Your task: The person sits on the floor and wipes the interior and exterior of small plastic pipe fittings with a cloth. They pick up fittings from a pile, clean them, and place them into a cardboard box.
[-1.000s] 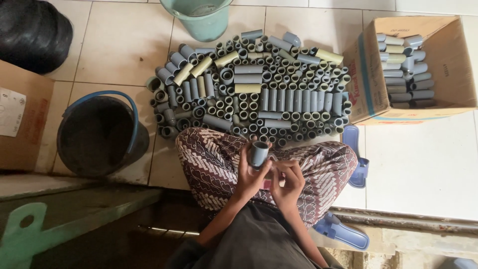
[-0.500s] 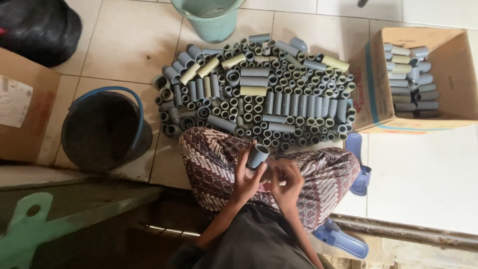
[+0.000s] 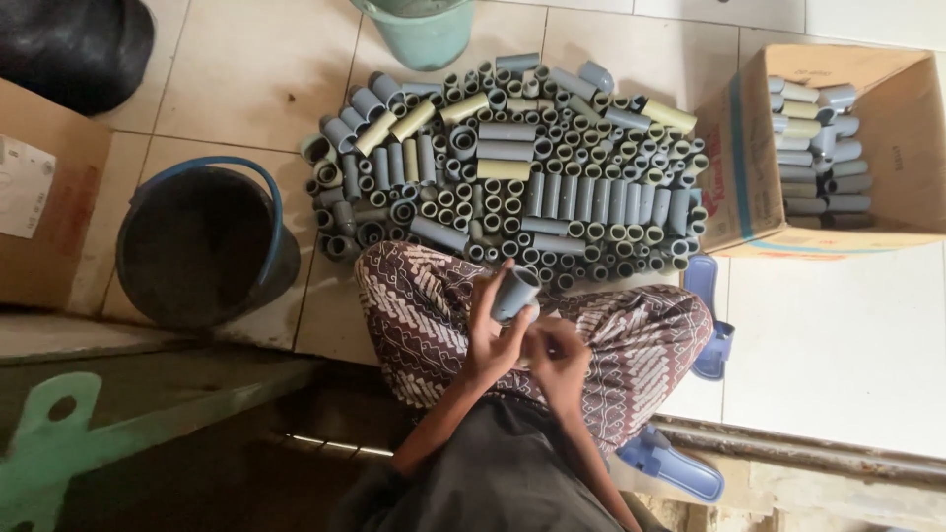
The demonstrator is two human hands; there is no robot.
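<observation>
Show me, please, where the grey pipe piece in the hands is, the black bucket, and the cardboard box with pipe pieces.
grey pipe piece (image 3: 515, 293): head view, on its side wall.
black bucket (image 3: 286, 261): head view, on its right wall.
cardboard box (image 3: 907, 128): head view, on its bare inner floor.

2 buckets, 2 slippers, 2 boxes

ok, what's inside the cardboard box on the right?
The cardboard box holds short grey tubes lying in stacked rows along its left side, one yellowish. The rest shows bare cardboard; anything beneath the rows is hidden.
</observation>
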